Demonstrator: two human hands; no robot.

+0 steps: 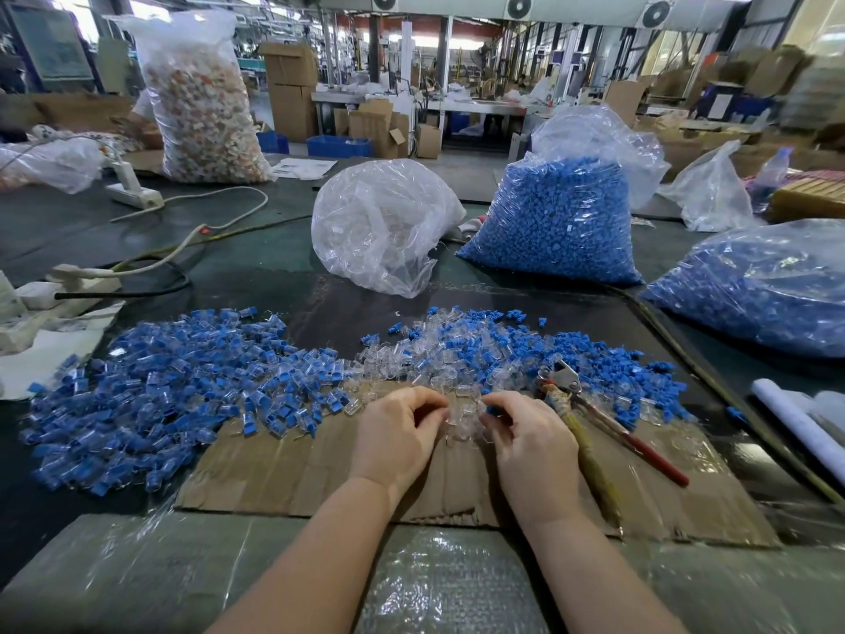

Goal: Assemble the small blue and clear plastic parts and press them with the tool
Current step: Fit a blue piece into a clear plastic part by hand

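Partway through: left of the cardboard (320, 469), assembled pieces (151, 395); over it, left hand (395, 432) pinching a clear part (457, 416), right hand (532, 434) pinching a blue part (491, 410); loose parts (526, 350) behind, pliers (594, 414) idle rightward.

Bright, even daylight; blurred, wide-angle-warped edges.

Both hands work over a cardboard sheet (292, 469). The left hand (395, 434) curls at the clear parts (462, 421); what it holds is hidden. The right hand (532, 439) pinches a blue part (492, 410). Pliers (594, 418) lie just right of it. An assembled pile (151, 395) lies left, a loose pile (526, 354) ahead, 3 bags (558, 221) beyond.
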